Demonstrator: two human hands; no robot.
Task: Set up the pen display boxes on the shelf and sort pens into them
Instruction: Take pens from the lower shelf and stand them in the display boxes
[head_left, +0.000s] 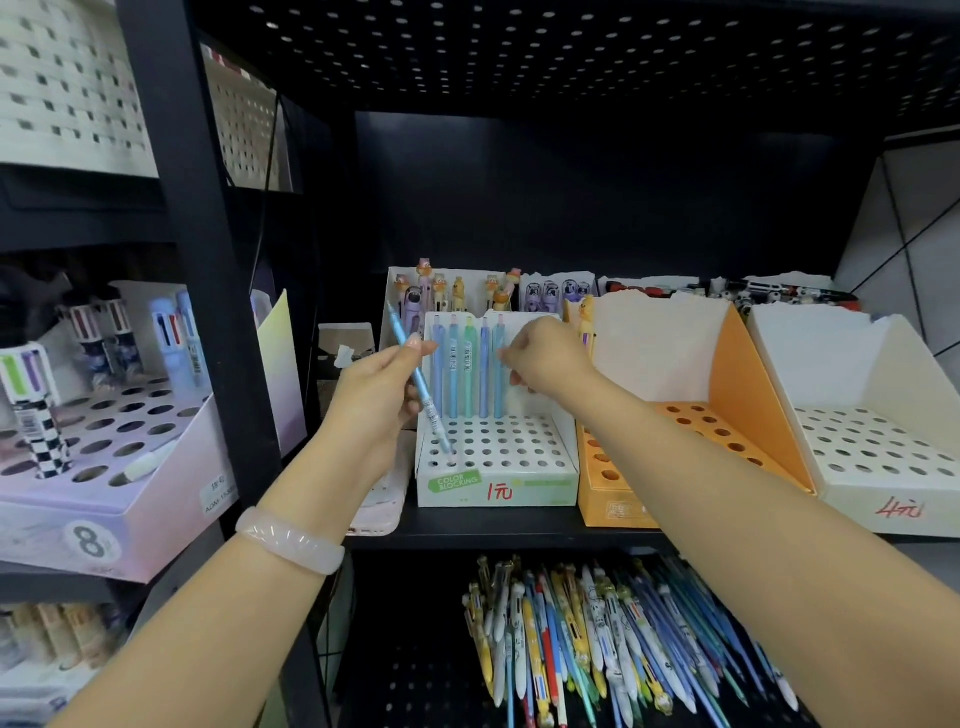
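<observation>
Over the white display box (496, 467), my left hand (384, 395) pinches a blue pen (421, 384), tip in a front hole, while my right hand (545, 358) grips a standing pen (500, 364).

At centre frame, the white display box (496, 470) looks like matt card, torn ragged along its top edge. The orange box (748, 395) to its right shares that dull card finish. The black shelf (519, 527) is painted perforated metal. The bracelet (289, 540), lower left, is glossy, translucent and smooth.
</observation>
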